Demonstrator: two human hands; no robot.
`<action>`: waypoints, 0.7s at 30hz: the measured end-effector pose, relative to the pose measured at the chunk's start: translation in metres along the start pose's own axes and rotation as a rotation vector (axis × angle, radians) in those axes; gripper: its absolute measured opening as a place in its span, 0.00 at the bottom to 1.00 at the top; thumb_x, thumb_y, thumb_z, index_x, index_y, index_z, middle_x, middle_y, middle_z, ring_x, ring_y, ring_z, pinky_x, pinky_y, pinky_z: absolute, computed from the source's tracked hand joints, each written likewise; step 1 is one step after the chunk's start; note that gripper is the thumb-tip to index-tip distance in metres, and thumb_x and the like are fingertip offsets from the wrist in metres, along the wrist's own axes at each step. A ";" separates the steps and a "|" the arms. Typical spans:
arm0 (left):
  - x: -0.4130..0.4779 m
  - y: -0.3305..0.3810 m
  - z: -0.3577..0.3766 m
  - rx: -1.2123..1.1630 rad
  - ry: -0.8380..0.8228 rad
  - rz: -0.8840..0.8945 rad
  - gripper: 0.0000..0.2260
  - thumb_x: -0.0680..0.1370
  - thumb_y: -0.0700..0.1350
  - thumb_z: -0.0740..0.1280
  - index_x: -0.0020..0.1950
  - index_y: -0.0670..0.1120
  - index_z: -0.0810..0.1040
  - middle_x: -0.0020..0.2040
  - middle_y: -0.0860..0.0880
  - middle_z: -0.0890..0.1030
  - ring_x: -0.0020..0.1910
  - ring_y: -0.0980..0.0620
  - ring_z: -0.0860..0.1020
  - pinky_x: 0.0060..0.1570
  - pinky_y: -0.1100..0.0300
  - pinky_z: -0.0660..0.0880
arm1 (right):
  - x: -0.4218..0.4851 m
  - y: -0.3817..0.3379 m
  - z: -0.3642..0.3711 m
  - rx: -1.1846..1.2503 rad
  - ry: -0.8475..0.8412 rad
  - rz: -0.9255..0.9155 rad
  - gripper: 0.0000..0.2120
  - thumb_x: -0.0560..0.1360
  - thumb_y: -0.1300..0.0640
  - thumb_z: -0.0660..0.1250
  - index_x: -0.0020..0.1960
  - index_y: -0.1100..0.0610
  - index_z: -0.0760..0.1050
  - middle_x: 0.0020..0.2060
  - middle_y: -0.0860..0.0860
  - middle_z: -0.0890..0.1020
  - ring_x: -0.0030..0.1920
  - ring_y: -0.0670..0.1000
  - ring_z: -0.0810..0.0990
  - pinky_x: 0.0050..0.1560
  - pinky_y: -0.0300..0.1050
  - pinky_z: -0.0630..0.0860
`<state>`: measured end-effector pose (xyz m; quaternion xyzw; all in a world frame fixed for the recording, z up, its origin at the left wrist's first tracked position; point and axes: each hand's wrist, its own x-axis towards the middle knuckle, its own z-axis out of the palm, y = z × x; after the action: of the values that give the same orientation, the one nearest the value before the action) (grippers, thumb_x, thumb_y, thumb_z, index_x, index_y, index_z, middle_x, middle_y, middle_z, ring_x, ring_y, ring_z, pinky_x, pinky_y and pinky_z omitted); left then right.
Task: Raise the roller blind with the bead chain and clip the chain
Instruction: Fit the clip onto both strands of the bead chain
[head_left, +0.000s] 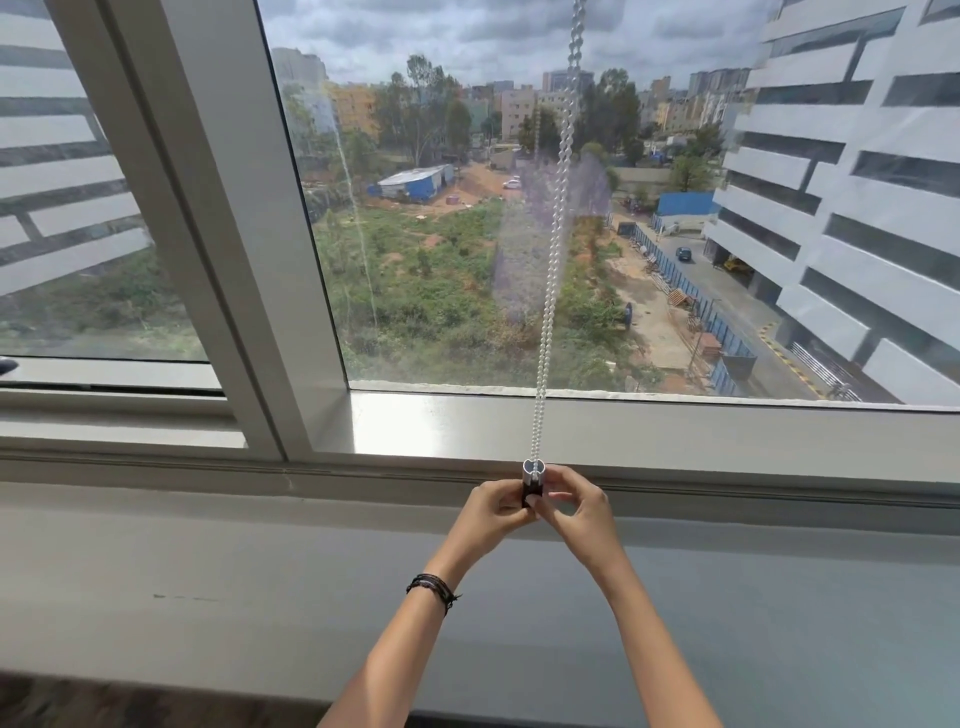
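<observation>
We have both hands meeting at the foot of the bead chain (551, 249), just in front of the window sill (675, 431) and a little below the centre of our view. The left hand (496, 512) comes in from 7 o'clock and the right hand (576, 506) from 5 o'clock, and the fingers (563, 480) of both are closed together around the small chain clip (532, 480), a white cap over a dark body, pinched from either side. No blind fabric shows across the glass, so we judge the blind already raised and the clipping as the step in hand. The chain's long axis runs nearly vertical: from the clip it climbs toward 12 o'clock, leaning slightly toward 1 o'clock as it leaves the top of the frame, its two strands lying close together and looking fairly taut. The clip stands upright too, its open top facing 12 o'clock where the beads enter. The main risk, as we see it, is the loop slipping out of the clip if our pinch eases before it is seated, since tension in the chain would pull it up and away. A skewed clip could also trap only one strand, or catch between beads and jam. We cannot tell whether the clip is fixed to the wall beneath the sill, because our fingers cover its lower part.
</observation>
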<state>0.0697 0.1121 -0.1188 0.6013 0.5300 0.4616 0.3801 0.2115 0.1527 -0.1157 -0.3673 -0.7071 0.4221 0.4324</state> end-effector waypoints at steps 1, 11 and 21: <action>0.000 0.000 0.000 -0.004 -0.004 -0.002 0.10 0.76 0.38 0.67 0.57 0.43 0.80 0.55 0.46 0.84 0.57 0.51 0.81 0.61 0.49 0.76 | 0.000 0.000 0.000 0.000 -0.004 0.008 0.13 0.68 0.66 0.72 0.51 0.56 0.79 0.47 0.51 0.84 0.47 0.50 0.82 0.52 0.48 0.78; 0.002 0.002 -0.002 0.009 -0.012 -0.006 0.11 0.76 0.37 0.66 0.57 0.45 0.80 0.56 0.47 0.84 0.59 0.50 0.80 0.62 0.48 0.75 | 0.003 0.002 0.000 0.016 -0.007 0.040 0.13 0.68 0.66 0.72 0.51 0.56 0.79 0.46 0.52 0.84 0.47 0.51 0.82 0.53 0.50 0.79; 0.004 0.002 -0.003 -0.019 -0.031 -0.005 0.12 0.76 0.38 0.67 0.59 0.46 0.78 0.56 0.47 0.83 0.57 0.50 0.81 0.61 0.49 0.76 | 0.004 0.003 0.000 0.050 0.002 0.040 0.18 0.67 0.61 0.75 0.56 0.54 0.77 0.49 0.51 0.84 0.50 0.48 0.82 0.54 0.46 0.78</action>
<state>0.0671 0.1157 -0.1154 0.6034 0.5210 0.4562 0.3953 0.2109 0.1580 -0.1173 -0.3710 -0.6883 0.4479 0.4336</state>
